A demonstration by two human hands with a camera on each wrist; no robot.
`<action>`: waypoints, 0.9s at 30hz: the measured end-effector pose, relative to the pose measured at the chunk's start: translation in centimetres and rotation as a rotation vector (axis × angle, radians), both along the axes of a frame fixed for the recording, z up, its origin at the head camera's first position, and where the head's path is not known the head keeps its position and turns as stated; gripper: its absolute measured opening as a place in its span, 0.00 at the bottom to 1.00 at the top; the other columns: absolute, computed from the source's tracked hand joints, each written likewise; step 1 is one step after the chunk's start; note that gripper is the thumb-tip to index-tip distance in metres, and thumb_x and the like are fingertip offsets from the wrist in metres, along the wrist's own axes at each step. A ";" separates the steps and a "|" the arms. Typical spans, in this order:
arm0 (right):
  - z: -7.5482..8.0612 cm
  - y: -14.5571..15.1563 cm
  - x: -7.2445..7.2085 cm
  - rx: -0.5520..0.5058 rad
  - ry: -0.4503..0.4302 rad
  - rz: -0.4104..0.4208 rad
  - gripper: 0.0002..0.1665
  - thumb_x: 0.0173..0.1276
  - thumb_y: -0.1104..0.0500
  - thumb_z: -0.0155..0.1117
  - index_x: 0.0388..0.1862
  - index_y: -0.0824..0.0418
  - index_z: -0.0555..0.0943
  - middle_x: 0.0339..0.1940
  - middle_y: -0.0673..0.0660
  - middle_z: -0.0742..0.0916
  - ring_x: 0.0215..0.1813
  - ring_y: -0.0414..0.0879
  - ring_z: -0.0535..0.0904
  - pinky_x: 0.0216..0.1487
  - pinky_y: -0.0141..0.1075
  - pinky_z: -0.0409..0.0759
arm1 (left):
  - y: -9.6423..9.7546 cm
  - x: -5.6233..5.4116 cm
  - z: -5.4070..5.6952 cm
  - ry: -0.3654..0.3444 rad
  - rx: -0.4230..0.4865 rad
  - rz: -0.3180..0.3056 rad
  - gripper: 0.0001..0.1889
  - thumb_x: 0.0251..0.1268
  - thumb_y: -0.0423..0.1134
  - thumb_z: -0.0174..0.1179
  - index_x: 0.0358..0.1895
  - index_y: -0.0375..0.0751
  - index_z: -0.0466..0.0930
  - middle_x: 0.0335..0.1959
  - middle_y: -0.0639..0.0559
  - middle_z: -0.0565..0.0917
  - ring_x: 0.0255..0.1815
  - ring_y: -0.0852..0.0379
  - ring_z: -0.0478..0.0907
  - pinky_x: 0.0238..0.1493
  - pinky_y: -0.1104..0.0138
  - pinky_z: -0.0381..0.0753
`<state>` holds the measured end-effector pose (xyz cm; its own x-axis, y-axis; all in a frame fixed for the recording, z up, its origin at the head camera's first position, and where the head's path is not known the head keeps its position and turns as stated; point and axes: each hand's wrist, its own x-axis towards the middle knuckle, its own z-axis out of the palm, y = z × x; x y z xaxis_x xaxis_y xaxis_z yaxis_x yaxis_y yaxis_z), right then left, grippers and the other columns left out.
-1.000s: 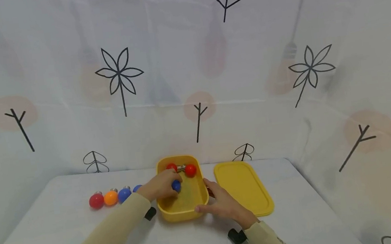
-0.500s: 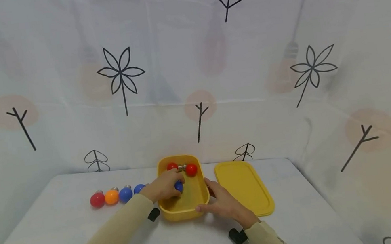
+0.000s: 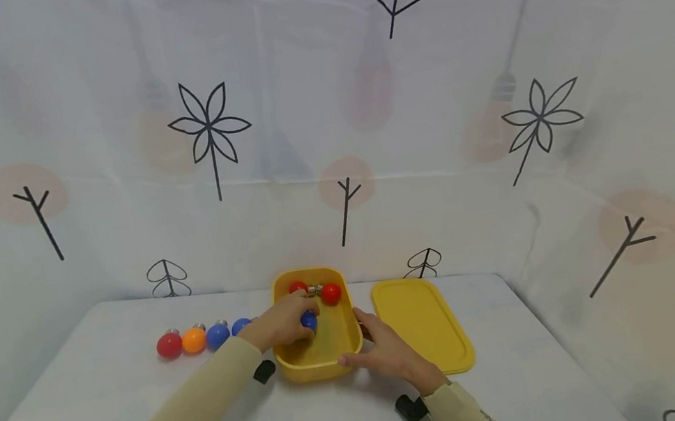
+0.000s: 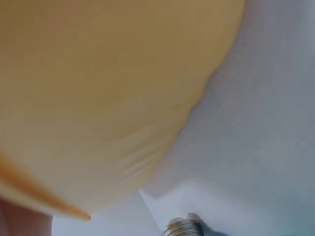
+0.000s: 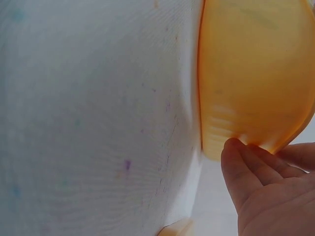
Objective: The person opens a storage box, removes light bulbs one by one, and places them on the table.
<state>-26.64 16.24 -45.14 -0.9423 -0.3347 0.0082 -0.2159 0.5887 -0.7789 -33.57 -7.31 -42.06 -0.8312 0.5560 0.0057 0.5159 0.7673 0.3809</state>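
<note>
In the head view a yellow plastic container [image 3: 332, 371] stands on the white table. My left hand [image 3: 284, 321] reaches over its left wall and holds a blue light bulb [image 3: 309, 321] inside; the fingers hide part of the bulb. At the container's right side my right hand [image 3: 389, 348] grips the wall, thumb near the front corner and fingers along the side. Two red bulbs, one [image 3: 331, 294] at the right and another [image 3: 298, 288] at the left, lie at the back of the container, metal bases facing each other. In the right wrist view fingers [image 5: 241, 164] touch the container's wall.
A yellow lid [image 3: 421, 326] lies flat to the right. Left of the container a row holds a red bulb [image 3: 169, 345], an orange bulb [image 3: 194, 340], a blue bulb [image 3: 218, 335] and another blue bulb [image 3: 241, 325], partly hidden by the left hand. A patterned cloth hangs behind.
My left hand and the blue bulb have shifted very slightly to the right inside the container. The right hand stays at the container's side. The camera has moved a little.
</note>
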 end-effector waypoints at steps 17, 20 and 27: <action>0.0 -0.2 0.0 0.006 -0.021 -0.025 0.62 0.52 0.35 0.71 0.77 0.57 0.51 0.74 0.58 0.62 0.69 0.53 0.66 0.67 0.51 0.65 | -2.6 3.4 1.3 0.117 0.211 0.028 0.16 0.55 0.40 0.70 0.48 0.48 0.80 0.43 0.55 0.72 0.45 0.56 0.71 0.54 0.58 0.77; 0.0 -0.2 0.1 0.006 -0.017 -0.026 0.62 0.52 0.36 0.71 0.77 0.57 0.51 0.74 0.58 0.63 0.69 0.53 0.66 0.67 0.50 0.65 | -3.0 4.1 1.3 0.128 0.233 0.042 0.16 0.56 0.41 0.70 0.49 0.50 0.80 0.45 0.55 0.72 0.46 0.57 0.71 0.55 0.58 0.77; 0.0 -0.2 0.1 0.003 -0.028 -0.037 0.63 0.51 0.35 0.71 0.77 0.57 0.51 0.74 0.58 0.63 0.69 0.54 0.66 0.67 0.51 0.65 | -4.1 5.9 1.6 0.169 0.312 0.058 0.16 0.56 0.41 0.69 0.49 0.51 0.80 0.45 0.57 0.73 0.43 0.59 0.72 0.49 0.62 0.80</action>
